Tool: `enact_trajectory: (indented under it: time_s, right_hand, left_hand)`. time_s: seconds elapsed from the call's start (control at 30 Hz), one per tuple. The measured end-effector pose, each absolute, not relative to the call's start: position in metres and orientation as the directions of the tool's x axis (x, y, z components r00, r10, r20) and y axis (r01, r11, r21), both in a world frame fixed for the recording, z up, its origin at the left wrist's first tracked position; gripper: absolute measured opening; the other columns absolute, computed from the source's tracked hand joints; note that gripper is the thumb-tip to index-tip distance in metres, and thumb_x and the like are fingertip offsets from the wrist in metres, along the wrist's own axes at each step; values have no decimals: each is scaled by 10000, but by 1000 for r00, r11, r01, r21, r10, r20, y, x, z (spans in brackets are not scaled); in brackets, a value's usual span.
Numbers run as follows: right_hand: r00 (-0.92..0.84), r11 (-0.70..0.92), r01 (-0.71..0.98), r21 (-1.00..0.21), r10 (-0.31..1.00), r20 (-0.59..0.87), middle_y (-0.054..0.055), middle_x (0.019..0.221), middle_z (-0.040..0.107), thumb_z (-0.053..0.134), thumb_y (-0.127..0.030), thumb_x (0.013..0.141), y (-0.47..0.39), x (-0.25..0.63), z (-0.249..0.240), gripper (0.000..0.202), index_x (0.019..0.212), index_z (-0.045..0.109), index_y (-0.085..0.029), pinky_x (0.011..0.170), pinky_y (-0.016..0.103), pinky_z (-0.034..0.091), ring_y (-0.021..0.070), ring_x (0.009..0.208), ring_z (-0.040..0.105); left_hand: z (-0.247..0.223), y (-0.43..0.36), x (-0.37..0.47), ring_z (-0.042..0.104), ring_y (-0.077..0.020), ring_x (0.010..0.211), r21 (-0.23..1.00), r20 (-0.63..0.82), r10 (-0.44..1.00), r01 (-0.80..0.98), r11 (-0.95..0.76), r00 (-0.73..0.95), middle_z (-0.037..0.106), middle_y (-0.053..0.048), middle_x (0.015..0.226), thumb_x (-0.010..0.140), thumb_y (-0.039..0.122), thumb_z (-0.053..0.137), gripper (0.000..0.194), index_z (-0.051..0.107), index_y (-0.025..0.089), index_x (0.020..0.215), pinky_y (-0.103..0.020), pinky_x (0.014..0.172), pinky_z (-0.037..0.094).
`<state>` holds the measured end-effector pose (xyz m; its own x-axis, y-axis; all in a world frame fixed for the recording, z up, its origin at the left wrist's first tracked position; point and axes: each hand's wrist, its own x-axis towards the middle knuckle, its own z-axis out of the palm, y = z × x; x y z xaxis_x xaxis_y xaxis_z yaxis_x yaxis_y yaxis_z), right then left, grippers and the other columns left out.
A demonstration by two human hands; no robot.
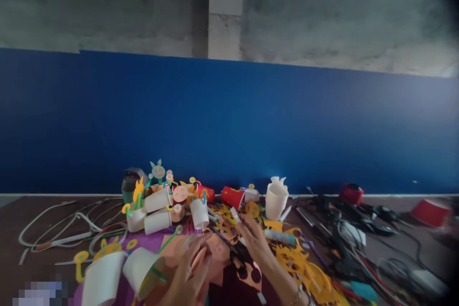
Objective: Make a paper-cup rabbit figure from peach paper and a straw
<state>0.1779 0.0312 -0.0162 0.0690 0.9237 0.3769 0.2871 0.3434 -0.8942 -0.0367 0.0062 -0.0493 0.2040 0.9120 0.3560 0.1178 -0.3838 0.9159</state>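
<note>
My left hand is at the bottom middle over orange-pink paper, its fingers curled together. What lies between them is blurred. My right hand reaches forward on the right, its fingertips at a small white tube that appears to be in their grip. Between the hands lie black-handled scissors, blades pointing away to the left. A cut paper scrap with round holes sits beside my right wrist. White paper cups with paper figures and green straws stand and lie to the left of my left hand.
Yellow cut-out paper and a capped tube lie right of my right arm. Further right are tangled black cables and a red cup. A tall white cup stands near the blue wall panel. White cables lie left.
</note>
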Motion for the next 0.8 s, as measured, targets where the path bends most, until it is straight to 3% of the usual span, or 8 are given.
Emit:
enact_trajectory:
  time_s: [0.07,0.13,0.23,0.37,0.5,0.67,0.8]
  right_hand:
    - [0,402,386,-830,900,436,65,849,678,413,-444,917,25,171,-17,376,1108,595,-175,693,297,522,203,783,641]
    - [-56,481,527,-701,842,536,111,1099,647,430,-355,920,17,164,-20,352,1206,559,-197,875,367,491,246,1031,597]
    - [-147,531,664,-526,783,605,119,1201,605,446,-238,905,5,153,-28,344,1235,539,-211,984,457,416,277,1178,503]
    - [-199,551,679,-486,775,600,96,1099,654,440,-197,903,-5,141,-34,267,1135,571,-223,921,440,472,263,1109,549]
    - [-208,564,656,-502,774,597,85,1078,660,438,-175,900,-7,137,-35,258,1127,548,-227,911,411,481,250,1083,568]
    - [-253,606,612,-507,758,601,76,1057,671,418,-154,906,-7,138,-35,254,1122,520,-242,938,395,454,221,1021,610]
    - [-272,626,566,-536,756,596,17,861,700,425,-150,905,-9,136,-33,205,1049,527,-254,973,392,419,185,819,660]
  left_hand:
    - [-54,7,-35,439,-234,1278,900,367,886,132,-415,285,494,-75,1373,870,366,523,456,457,304,1317,-383,1043,402]
    - [-58,7,-35,400,-230,1306,872,378,864,184,-453,333,440,-65,1419,891,342,489,479,395,326,1360,-396,1053,389]
    - [-58,6,-35,391,-245,1310,760,441,817,329,-560,371,428,-52,1430,881,304,501,542,332,352,1394,-445,1067,362]
    - [-51,1,-36,475,-273,1241,604,522,756,454,-655,395,494,-53,1376,841,234,531,648,270,361,1420,-486,1055,366]
    - [-50,0,-35,484,-283,1232,566,554,726,456,-687,407,495,-60,1374,805,167,549,719,247,350,1432,-468,1042,394]
    - [-60,6,-37,489,-259,1218,564,608,700,417,-713,373,517,-72,1341,850,166,503,599,331,345,1395,-446,1005,439]
    - [-62,10,-39,577,-220,1079,591,611,710,393,-704,351,604,-76,1188,872,175,481,480,435,321,1327,-372,899,517]
